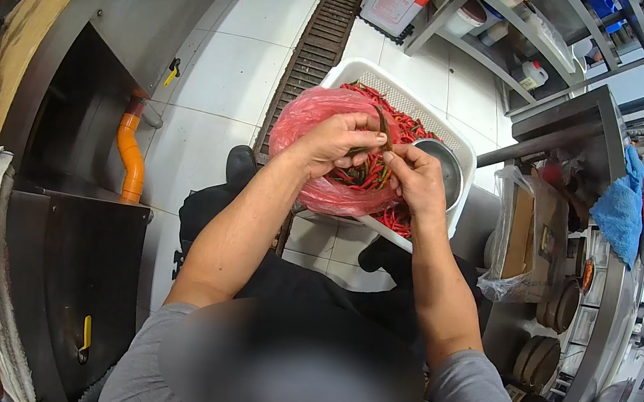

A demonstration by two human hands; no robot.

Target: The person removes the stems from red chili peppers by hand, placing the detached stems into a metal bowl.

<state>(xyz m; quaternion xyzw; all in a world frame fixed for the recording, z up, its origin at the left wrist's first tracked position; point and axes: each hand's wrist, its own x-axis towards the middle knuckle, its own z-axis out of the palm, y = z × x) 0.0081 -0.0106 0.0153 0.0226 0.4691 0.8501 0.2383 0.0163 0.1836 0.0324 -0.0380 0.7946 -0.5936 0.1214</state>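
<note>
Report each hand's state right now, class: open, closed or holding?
Left hand: closed, holding a dark pepper.
Right hand: pinched closed; what it holds cannot be told.

Restaurant kitchen, white-tiled floor (242, 66).
From where I stand: drain grate (327, 37) splitting the tiles, stainless-steel unit (159, 14) one side, metal shelving rack (450, 13) opposite.

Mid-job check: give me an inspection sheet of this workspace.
Surface: white tiled floor, with a drain grate.
Job's things: red chillies in a white basket; pink bag at its left side, also holding chillies.
Clutter: metal bowl in the basket; plastic-wrapped cardboard at right.
Hands: left hand pinches a dark chilli; right hand, fingertips closed beside it, grip unclear.
Cables: nothing seen.
Surroundings: orange pipe at left; blue cloth hanging at right.
</note>
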